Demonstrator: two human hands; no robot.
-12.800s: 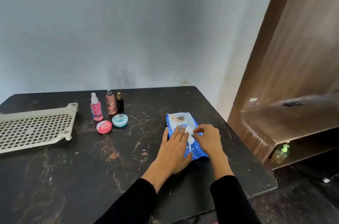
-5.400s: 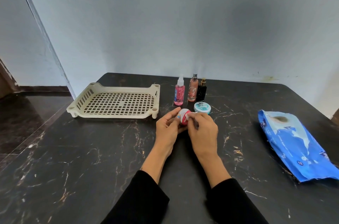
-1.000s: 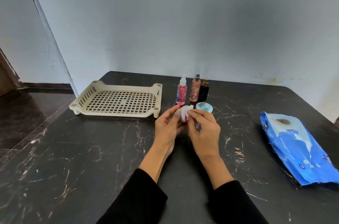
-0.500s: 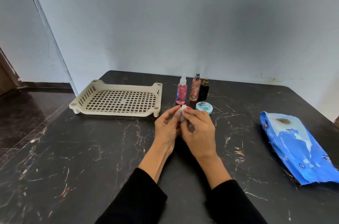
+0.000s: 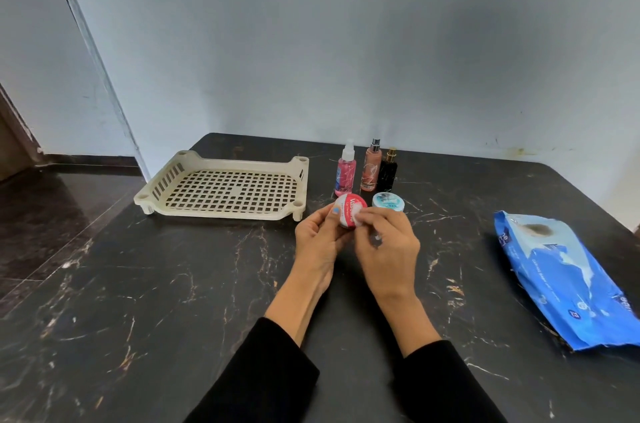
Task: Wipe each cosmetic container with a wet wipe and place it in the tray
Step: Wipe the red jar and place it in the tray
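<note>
My left hand [image 5: 320, 239] holds a small round red tin [image 5: 348, 214] above the dark table, its lid tilted toward me. My right hand [image 5: 388, 242] pinches a small white wet wipe [image 5: 357, 219] against the tin's lid. A light blue round tin [image 5: 388, 201] sits on the table just behind my right hand. Behind it stand a pink spray bottle [image 5: 345, 170], a peach spray bottle [image 5: 371, 167] and a small black bottle [image 5: 388, 171]. The cream slotted tray [image 5: 221, 211] lies to the left with nothing in it.
A blue wet-wipe pack [image 5: 568, 277] lies at the right side of the black marble table [image 5: 156, 301]. A pale wall rises right behind the bottles. The table's left edge drops to a dark floor [image 5: 45, 211].
Over the last second my right hand rubbed the wipe across the tin, covering it, then shifted right so the red lid shows again. Bottles, tray and pack stayed put.
</note>
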